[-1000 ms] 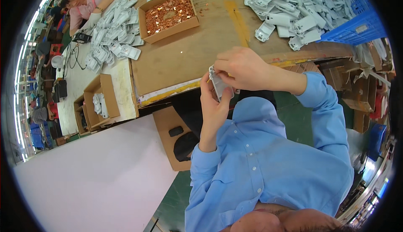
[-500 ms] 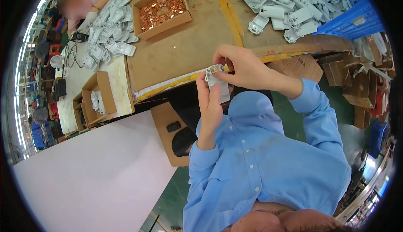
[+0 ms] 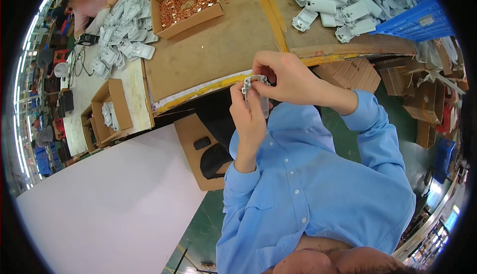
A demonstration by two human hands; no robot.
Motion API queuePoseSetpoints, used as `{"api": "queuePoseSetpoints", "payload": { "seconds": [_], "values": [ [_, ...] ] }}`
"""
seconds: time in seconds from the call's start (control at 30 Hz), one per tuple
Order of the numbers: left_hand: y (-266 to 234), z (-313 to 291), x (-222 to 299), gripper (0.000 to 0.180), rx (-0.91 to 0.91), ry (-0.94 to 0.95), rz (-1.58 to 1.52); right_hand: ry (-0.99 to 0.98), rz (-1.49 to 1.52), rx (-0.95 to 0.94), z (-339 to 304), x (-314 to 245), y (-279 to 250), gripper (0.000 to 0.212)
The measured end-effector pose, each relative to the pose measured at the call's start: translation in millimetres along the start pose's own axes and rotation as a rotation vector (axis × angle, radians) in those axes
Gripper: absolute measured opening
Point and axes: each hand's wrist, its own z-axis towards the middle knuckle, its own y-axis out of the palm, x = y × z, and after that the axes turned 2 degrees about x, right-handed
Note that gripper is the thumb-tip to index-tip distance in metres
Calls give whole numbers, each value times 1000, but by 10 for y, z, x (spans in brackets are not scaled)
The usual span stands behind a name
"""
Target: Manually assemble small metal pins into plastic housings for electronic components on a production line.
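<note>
A crowded workshop surrounds a brown worktable [image 3: 213,55] bearing a carton of copper bits [image 3: 186,2] and heaped white housings [image 3: 343,6] — just off its near edge the left hand [image 3: 248,117] clasps a small white housing [image 3: 256,93] upright, long axis vertical, the right hand [image 3: 285,78] pinching its top from above.

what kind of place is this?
Most likely a small-parts assembly workshop. The workbench carries a cardboard box of copper-coloured pieces and heaps of white plastic housings beside a blue crate. The left hand and right hand hold one such housing.
</note>
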Motion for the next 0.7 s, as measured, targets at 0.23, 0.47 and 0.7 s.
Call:
{"api": "queuePoseSetpoints", "payload": {
  "seconds": [0.23, 0.47, 0.7],
  "values": [
    [4, -21, 4, 17, 22, 72, 50, 60, -19, -61, 33, -85, -8, 20],
    [7, -27, 13, 20, 31, 99, 81, 51, -36, -59, 18, -74, 11, 21],
    [-10, 4, -71, 21, 36, 86, 81, 63, 18, -32, -5, 38, 64, 19]
  ]
}}
